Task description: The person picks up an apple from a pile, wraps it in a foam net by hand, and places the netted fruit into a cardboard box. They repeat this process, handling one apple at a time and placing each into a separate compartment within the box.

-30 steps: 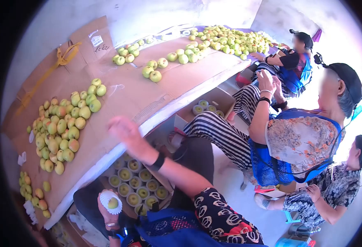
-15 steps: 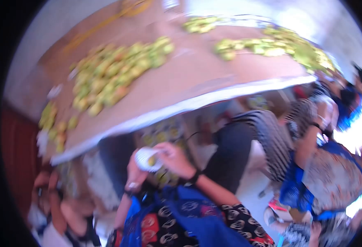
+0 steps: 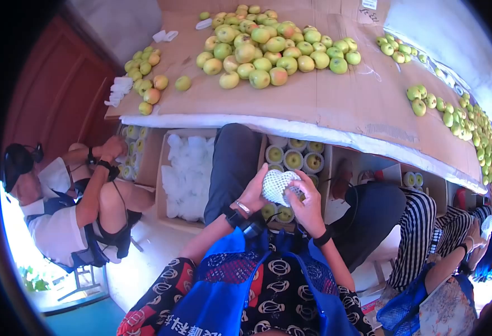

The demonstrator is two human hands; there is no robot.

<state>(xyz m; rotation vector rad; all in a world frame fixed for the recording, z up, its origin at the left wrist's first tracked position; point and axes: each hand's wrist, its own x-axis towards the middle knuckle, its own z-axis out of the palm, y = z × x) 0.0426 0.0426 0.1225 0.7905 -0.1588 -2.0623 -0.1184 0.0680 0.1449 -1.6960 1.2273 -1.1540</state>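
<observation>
A white foam net is held in front of my lap; the fruit inside is hidden from this side. My left hand is closed around the net's left side. My right hand grips its right side, fingers and thumb bent against the foam. Just beyond and below my hands is a cardboard box of green apples in white foam nets. Left of my leg, another box holds a heap of loose white foam nets.
Green and reddish apples are piled on the cardboard-covered table, whose pale front edge runs above my knees. More apples lie at the right. One person sits at my left, and another in striped trousers at my right.
The view has swung left and sharpened. A green apple showed in the net's opening before; now the white net faces me, with both hands pressed against it.
</observation>
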